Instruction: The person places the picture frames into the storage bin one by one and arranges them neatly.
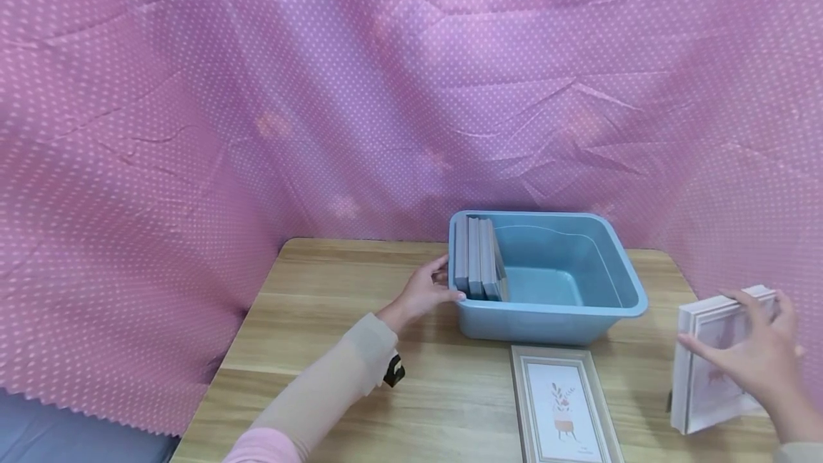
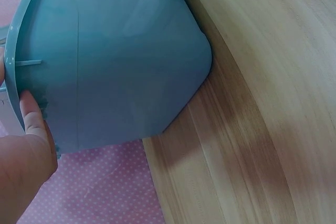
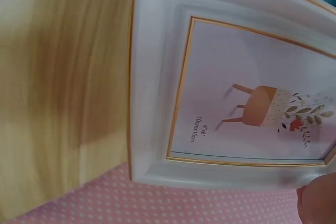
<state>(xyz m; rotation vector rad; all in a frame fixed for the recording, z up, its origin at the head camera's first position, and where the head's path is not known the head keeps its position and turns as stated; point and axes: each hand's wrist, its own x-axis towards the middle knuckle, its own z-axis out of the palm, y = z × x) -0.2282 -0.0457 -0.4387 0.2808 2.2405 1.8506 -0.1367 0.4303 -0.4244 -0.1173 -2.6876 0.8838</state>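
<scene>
My left hand (image 1: 419,294) grips the left rim of a blue plastic basin (image 1: 534,324); in the left wrist view a finger presses the basin's outer wall (image 2: 115,66). Several picture frames (image 1: 476,257) stand on edge side by side against the basin's left inner wall. On the right, my right hand (image 1: 765,357) holds white picture frames (image 1: 685,377), seemingly two together, upright near the tabletop. The right wrist view shows the front one's white border (image 3: 152,87) with a gold inner line and a plant print. How the far fingers lie is hidden.
A beige picture frame (image 1: 561,406) lies face up on the wooden table (image 1: 334,270), in front of the basin. Partly behind the left sleeve is a small dark object (image 1: 395,370). Pink dotted cloth (image 1: 411,91) hangs around the back and sides.
</scene>
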